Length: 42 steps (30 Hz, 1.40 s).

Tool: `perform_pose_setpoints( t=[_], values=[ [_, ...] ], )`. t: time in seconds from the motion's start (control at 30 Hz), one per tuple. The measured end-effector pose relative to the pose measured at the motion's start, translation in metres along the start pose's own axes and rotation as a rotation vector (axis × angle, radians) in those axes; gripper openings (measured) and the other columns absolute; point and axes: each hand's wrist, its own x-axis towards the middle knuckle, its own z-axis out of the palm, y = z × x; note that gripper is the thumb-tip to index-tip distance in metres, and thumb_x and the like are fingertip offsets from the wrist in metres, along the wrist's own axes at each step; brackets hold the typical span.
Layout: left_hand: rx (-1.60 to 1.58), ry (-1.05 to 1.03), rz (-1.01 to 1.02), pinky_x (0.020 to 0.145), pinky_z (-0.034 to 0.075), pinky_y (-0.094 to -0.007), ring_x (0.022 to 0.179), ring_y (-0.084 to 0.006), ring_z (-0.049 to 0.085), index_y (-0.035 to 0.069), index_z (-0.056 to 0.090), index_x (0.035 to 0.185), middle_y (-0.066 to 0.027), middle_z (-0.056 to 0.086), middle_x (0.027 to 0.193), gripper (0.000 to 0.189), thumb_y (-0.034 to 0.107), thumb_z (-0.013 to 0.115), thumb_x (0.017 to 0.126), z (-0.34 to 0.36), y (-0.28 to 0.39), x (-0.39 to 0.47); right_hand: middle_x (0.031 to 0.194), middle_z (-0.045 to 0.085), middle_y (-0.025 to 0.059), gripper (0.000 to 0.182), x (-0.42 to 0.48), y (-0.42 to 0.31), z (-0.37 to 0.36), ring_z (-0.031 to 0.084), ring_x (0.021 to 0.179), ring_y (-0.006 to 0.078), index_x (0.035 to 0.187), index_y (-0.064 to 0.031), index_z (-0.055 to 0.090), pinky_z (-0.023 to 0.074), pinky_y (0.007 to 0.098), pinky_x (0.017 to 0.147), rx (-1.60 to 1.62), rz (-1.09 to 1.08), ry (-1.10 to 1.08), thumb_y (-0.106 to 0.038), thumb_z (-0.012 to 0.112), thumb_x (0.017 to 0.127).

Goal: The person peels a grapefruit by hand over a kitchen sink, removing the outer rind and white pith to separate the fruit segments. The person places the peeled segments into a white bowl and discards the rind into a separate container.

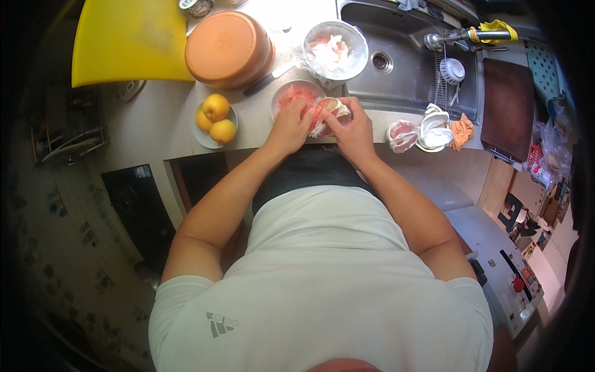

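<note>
Both my hands are on a piece of peeled pomelo (pixel 320 116) with pink flesh and white membrane, at the counter's front edge. My left hand (pixel 292 125) has its fingers on the flesh at the left side, over the rim of a plate (pixel 275 100) of pink pulp pieces (pixel 295 95). Around the right side of the piece, by the white membrane, curls my right hand (pixel 354 130). Behind stands a bowl lined with a clear plastic bag (pixel 360 51), holding membrane scraps (pixel 333 50). Another peeled pomelo chunk (pixel 402 136) lies to the right, beside white rind pieces (pixel 434 129).
A knife (pixel 269 79) lies behind the plate, near a brown pot (pixel 228 49). Yellow-orange fruits (pixel 216 108) sit on a plate at left. At right are a steel sink (pixel 395 32), a crumpled orange cloth or glove (pixel 461 132) and a dark red-brown board (pixel 506 107).
</note>
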Motion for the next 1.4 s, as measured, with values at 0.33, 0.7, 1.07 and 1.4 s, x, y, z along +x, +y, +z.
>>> perform_pose_setpoints(
  t=[0.33, 0.7, 1.07, 1.4],
  values=[
    [-0.108, 0.067, 0.174, 0.087, 0.053, -0.0469, 0.095, -0.0406, 0.070, 0.001, 0.062, 0.114, -0.0231, 0.070, 0.102, 0.022, 0.021, 0.053, 0.112, 0.006, -0.003, 0.002, 0.099, 0.078, 0.0130, 0.034, 0.004, 0.018, -0.003, 0.075, 0.088, 0.0189, 0.115, -0.0005, 0.066, 0.0600, 0.0347, 0.079, 0.175, 0.084, 0.045, -0.022, 0.081, 0.093],
    [-0.258, 0.144, 0.085, 0.086, 0.053, -0.0422, 0.094, -0.0339, 0.071, 0.001, 0.062, 0.113, -0.0198, 0.071, 0.099, 0.024, 0.021, 0.048, 0.115, 0.016, 0.000, 0.001, 0.100, 0.077, 0.0129, 0.032, 0.004, 0.026, 0.002, 0.074, 0.090, 0.0180, 0.112, 0.0001, 0.066, 0.0596, 0.0343, 0.082, 0.250, 0.088, 0.087, -0.021, 0.081, 0.092],
    [-0.171, 0.253, 0.056, 0.089, 0.053, -0.0447, 0.097, -0.0371, 0.070, 0.000, 0.061, 0.110, -0.0222, 0.070, 0.102, 0.028, 0.023, 0.047, 0.115, 0.025, 0.002, 0.001, 0.097, 0.077, 0.0136, 0.034, 0.000, 0.030, 0.000, 0.074, 0.087, 0.0193, 0.109, -0.0004, 0.064, 0.0592, 0.0350, 0.080, 0.218, 0.118, 0.094, -0.024, 0.083, 0.092],
    [-0.121, 0.309, 0.008, 0.090, 0.053, -0.0439, 0.097, -0.0346, 0.069, -0.001, 0.062, 0.111, -0.0211, 0.070, 0.102, 0.029, 0.024, 0.047, 0.114, 0.029, 0.005, 0.003, 0.097, 0.076, 0.0146, 0.038, -0.005, 0.020, -0.003, 0.074, 0.088, 0.0209, 0.109, -0.0003, 0.064, 0.0590, 0.0360, 0.080, 0.072, 0.024, 0.126, -0.026, 0.085, 0.091]
  ],
)
